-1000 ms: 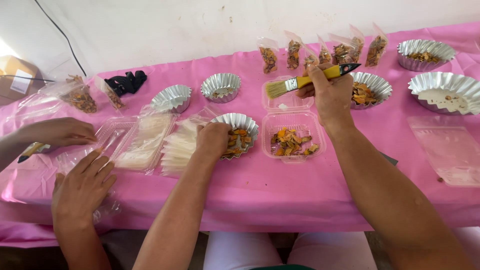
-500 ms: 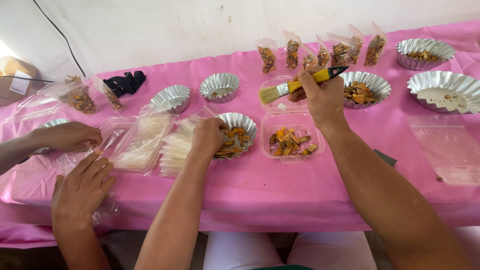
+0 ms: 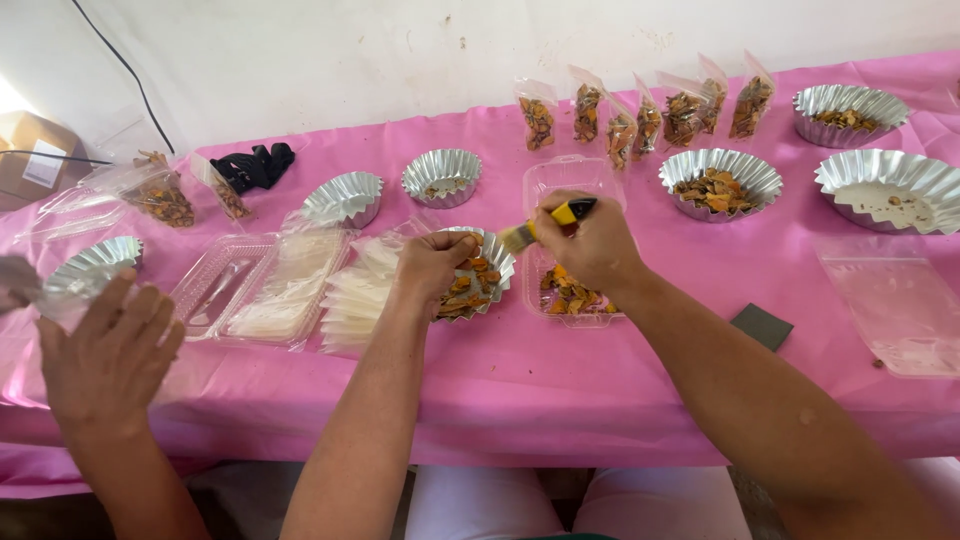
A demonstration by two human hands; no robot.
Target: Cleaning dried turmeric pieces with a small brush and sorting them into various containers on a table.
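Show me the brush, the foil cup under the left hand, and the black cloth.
brush point(image 3: 520, 237), head view, on its bristles.
foil cup point(image 3: 497, 265), head view, on its right rim.
black cloth point(image 3: 255, 165), head view, on its middle.

The scene was brightly and evenly lit by soft daylight. The strongest light entered from the upper left, where the wall point(image 3: 20, 95) was overexposed to white. Shadows under the foil cups point(image 3: 442, 176) were faint and short. Glare marked the foil rims and the clear plastic bag point(image 3: 900, 300). Focus was sharp at centre; the wide lens bowed the counter point(image 3: 560, 390) edge, and the nearest forearms were slightly soft.
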